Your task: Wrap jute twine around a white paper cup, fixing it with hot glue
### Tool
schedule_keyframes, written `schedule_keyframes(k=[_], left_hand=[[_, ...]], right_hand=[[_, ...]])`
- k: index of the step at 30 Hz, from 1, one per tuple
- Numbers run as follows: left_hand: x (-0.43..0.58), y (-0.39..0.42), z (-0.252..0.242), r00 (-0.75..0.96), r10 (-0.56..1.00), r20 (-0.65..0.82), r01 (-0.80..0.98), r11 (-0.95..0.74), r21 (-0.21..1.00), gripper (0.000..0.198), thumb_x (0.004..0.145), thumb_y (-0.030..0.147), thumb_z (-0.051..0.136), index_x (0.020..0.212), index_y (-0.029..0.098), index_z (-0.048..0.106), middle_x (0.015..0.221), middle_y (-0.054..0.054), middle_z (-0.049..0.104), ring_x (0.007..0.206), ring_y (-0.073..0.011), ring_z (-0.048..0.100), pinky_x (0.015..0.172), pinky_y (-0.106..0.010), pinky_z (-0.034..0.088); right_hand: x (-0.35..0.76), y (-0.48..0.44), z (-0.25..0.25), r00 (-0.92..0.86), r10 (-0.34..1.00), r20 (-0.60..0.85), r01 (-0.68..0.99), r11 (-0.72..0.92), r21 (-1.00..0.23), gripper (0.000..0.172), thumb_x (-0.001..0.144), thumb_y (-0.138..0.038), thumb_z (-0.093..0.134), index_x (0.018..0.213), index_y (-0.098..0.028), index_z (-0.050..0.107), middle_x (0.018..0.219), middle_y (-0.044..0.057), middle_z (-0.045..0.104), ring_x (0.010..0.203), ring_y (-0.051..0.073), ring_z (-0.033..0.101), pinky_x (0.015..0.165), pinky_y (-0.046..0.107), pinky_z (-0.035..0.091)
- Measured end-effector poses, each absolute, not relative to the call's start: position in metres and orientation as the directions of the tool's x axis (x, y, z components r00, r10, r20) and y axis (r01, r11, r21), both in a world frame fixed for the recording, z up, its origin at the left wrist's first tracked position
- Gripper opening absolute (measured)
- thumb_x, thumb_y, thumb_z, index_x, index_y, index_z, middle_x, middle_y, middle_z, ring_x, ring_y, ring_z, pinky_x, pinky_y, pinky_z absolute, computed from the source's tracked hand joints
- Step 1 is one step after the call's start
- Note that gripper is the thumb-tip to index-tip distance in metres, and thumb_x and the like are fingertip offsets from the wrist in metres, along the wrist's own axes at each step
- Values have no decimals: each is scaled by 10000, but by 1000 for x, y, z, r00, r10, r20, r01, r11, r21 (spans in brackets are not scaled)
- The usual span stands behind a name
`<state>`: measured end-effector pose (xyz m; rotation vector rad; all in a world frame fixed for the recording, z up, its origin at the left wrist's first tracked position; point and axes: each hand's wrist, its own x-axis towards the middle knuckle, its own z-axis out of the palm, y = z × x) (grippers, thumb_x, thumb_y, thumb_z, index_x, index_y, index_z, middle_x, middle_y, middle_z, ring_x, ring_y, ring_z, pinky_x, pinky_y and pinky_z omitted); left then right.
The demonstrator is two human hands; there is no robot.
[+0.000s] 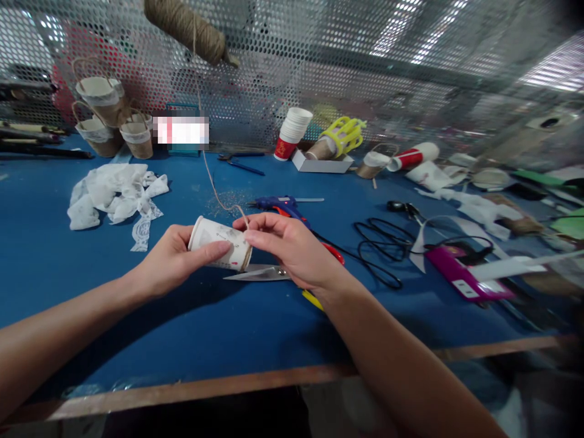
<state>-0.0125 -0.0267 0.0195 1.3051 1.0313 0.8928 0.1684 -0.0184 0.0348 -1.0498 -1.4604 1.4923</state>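
Note:
My left hand point(176, 258) is closed around a white paper cup point(218, 240), which lies tilted with its rim toward the left. Thin brown twine point(210, 176) runs down from a large spool point(185, 30) hanging on the mesh to the cup's base. At that base, my right hand point(287, 243) pinches the twine between thumb and fingers. A little twine shows along the base edge. Beneath the right hand lies a pair of scissors point(262, 275), its blades pointing left and its handles partly covered.
Behind the hands lie a blue glue gun point(274, 202) and pliers point(241, 163). White lace point(114, 191) is heaped at left, near several twine-covered cups point(103, 100). Stacked paper cups point(294, 128) stand at the back. A black cable point(378, 249) and purple power strip point(469, 274) lie at right.

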Motion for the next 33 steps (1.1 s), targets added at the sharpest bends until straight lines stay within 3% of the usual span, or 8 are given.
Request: schedule_keyframes(k=[23,33], left_hand=[[-13,-27,17,330,939,-98,-6,106,994,149,680,292,666,690,144,685,674,-10,680,589,-105,566,615,-191,448],[-9,-27,21,322,931,-174,-149,232,961,98,653,239,678,694,151,689,691,-32,699,605,-126,607,639,-215,481]], right_hand=[[169,-17,31,-325,946,-10,50,7,-999,134,675,-261,629,694,-172,531,818,1,575,689,93,507,653,247,404],[170,-13,27,-316,947,-53,88,-26,-996,189,681,-313,627,705,-176,499,753,2,556,683,108,519,667,275,430]])
